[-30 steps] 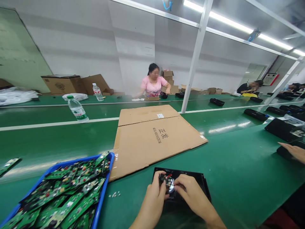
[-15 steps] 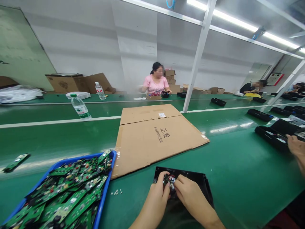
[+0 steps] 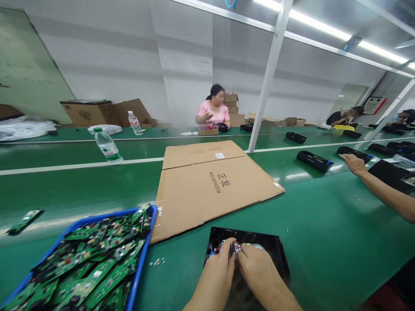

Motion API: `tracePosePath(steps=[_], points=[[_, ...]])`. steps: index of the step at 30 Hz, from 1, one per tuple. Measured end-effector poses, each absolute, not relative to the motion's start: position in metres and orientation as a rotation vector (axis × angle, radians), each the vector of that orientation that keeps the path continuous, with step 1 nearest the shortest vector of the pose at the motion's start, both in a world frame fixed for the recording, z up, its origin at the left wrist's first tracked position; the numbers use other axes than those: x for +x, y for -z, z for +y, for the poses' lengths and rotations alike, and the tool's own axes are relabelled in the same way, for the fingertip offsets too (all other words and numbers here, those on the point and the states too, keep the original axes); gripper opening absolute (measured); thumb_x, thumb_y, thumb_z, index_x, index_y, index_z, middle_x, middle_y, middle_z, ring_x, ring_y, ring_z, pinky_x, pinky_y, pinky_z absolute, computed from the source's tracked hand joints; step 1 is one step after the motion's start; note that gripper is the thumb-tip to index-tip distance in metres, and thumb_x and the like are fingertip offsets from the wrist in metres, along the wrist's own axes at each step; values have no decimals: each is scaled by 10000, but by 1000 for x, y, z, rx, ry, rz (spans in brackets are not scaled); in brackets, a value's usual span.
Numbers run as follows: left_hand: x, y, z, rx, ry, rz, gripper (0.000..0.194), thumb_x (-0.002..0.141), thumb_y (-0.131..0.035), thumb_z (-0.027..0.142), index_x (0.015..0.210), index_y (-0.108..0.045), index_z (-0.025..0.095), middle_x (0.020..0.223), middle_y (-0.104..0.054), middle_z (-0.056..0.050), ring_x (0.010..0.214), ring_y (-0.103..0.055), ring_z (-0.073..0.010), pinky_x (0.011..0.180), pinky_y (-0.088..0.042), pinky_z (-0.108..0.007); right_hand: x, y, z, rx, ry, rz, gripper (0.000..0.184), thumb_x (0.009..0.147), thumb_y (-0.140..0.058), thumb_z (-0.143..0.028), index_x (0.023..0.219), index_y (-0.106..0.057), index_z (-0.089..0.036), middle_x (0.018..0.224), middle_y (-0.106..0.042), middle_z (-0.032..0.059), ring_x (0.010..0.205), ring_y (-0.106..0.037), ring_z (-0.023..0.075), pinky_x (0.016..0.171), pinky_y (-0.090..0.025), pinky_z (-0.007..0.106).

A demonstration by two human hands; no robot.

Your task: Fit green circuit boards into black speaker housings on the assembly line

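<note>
A black plastic housing [image 3: 272,252] lies open on the green bench right in front of me. My left hand [image 3: 215,274] and my right hand [image 3: 256,270] meet over its middle, both pinching a small part with red and blue wires [image 3: 234,248] inside it. My fingers hide most of that part. A blue tray [image 3: 142,259] heaped with several green circuit boards [image 3: 94,268] stands at my left.
A flattened cardboard sheet [image 3: 207,185] lies beyond the housing. A water bottle [image 3: 107,147] and a loose board [image 3: 24,220] are at the left. A co-worker's arm [image 3: 376,185] reaches in from the right toward black housings [image 3: 315,161] on the belt. Another person sits at the far side.
The co-worker's hand at the right has stretched out further onto the belt, and a black housing now lies further left there. My hands have stayed on the part, shifting slightly.
</note>
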State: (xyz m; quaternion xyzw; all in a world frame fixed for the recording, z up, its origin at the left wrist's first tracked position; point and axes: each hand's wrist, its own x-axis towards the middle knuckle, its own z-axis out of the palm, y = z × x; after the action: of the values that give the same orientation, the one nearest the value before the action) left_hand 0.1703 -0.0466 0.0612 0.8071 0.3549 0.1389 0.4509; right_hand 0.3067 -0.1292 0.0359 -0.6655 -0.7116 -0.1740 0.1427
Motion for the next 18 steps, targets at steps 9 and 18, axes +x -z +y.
tracePosePath(steps=[9, 18], points=[[169, -45, -42, 2068, -352, 793, 409, 980, -337, 215, 1329, -550, 234, 1017, -789, -81, 893, -748, -241, 768, -540, -295, 314, -33, -124, -1822, 419, -1914, 224, 918, -495, -15, 818, -598, -186, 768, -595, 12, 647, -565, 139, 536, -368, 264], [166, -51, -35, 1945, -368, 686, 353, 973, -338, 193, 1273, -523, 212, 877, -766, -59, 808, -722, -214, 750, -531, -292, 316, -40, -123, -1853, 277, -1822, 264, 783, -712, 17, 750, -551, -190, 758, -579, -19, 688, -567, 162, 596, -415, 272]])
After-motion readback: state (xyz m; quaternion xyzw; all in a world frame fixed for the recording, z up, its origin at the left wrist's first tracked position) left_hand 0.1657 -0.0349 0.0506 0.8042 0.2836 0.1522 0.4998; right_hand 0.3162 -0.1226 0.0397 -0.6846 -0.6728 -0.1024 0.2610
